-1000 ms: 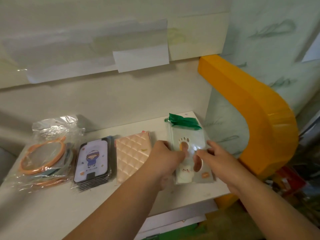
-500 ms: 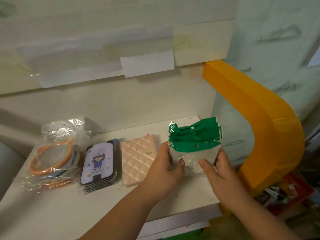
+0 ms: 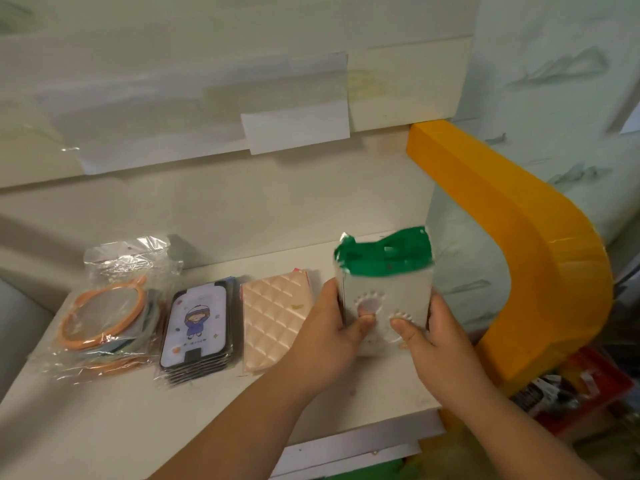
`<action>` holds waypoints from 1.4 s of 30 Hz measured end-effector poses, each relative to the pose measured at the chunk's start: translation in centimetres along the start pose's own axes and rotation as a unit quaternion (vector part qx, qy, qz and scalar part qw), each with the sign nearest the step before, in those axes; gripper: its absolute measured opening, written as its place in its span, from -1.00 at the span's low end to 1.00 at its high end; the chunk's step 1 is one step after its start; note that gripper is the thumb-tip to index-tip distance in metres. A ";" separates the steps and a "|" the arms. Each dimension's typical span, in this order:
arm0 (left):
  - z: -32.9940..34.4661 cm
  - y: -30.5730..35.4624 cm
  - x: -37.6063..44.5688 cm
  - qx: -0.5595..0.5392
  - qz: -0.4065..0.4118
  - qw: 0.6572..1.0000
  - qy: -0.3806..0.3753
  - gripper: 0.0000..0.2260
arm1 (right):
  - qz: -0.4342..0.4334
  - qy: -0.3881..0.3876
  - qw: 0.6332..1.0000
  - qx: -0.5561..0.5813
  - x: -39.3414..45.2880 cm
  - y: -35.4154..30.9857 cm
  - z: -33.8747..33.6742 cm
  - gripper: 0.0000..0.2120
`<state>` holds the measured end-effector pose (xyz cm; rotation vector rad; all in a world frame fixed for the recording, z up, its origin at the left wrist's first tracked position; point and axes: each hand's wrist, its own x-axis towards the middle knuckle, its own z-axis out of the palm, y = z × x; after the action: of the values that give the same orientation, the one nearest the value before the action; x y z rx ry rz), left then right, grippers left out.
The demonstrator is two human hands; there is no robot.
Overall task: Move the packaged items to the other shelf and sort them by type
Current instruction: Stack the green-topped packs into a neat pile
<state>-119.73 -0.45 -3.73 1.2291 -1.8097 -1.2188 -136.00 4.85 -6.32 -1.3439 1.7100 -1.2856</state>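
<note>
A stack of clear packets with green header cards and paw prints (image 3: 386,289) stands upright on its lower edge at the right end of the white shelf (image 3: 104,417). My left hand (image 3: 332,334) grips the stack's left side and my right hand (image 3: 433,337) grips its right side, both thumbs on the front. To the left lie a pink quilted packet (image 3: 273,317), a stack of black-edged cartoon phone cases (image 3: 197,327), and a clear bag of orange-rimmed round items (image 3: 104,313).
An orange curved panel (image 3: 519,244) rises just right of the shelf end. A red bin with small goods (image 3: 581,386) sits below it. The shelf's back wall carries taped paper sheets (image 3: 294,126). A lower white ledge (image 3: 346,452) shows under the shelf.
The green-headed packets went from lying flat on the shelf to standing upright between both hands. The hands shifted to the stack's two sides.
</note>
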 end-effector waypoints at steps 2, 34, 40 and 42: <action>0.1 1.0 0.8 0.009 -0.055 0.997 0.060 -0.78 | 0.046 0.003 0.999 0.027 1.0 -0.9 0.2 -0.59; 4.1 2.2 3.9 -0.054 -0.298 0.951 0.066 -0.35 | 0.222 -0.094 0.966 -0.096 7.1 -0.7 0.1 -0.83; 4.2 1.5 4.0 -0.052 -0.285 0.955 0.059 -0.16 | 0.228 -0.090 0.963 -0.108 6.8 -1.1 0.6 -0.74; 3.9 2.8 3.2 -0.054 -0.286 0.955 0.058 -0.27 | 0.222 -0.090 0.964 -0.114 6.8 -1.1 0.6 -0.71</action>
<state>-125.28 -1.74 -2.57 1.7909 -1.3156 -1.4862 -137.14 -1.82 -4.79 -1.0719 1.9291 -0.7100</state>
